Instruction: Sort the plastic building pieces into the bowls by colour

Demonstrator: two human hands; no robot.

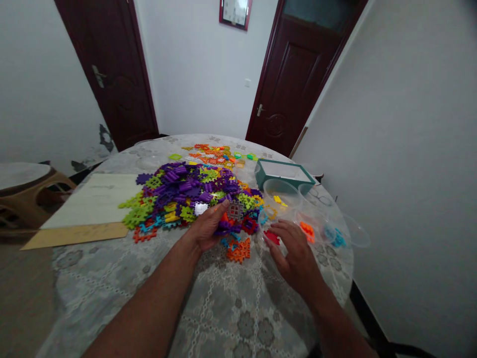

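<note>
My left hand (212, 223) is closed around a few interlocking plastic building pieces, with an orange piece (224, 217) and a purple piece (222, 229) showing beside the thumb. A grey square lattice piece (235, 210) shows just past the thumb; whether it is held too is unclear. My right hand (292, 251) hovers palm down at a clear plastic bowl (261, 219), its thumb and fingers apart. In the gap between them appears a red piece (273, 237); contact is hard to make out. A large heap of mostly purple and green pieces (182, 184) lies ahead of my left hand.
More clear bowls hold a yellow piece (279, 201), an orange piece (307, 231) and a blue piece (338, 237). Behind them stands a green-edged box (285, 171). Loose orange pieces (240, 251) lie in front. A pale board (93, 199) rests at the left.
</note>
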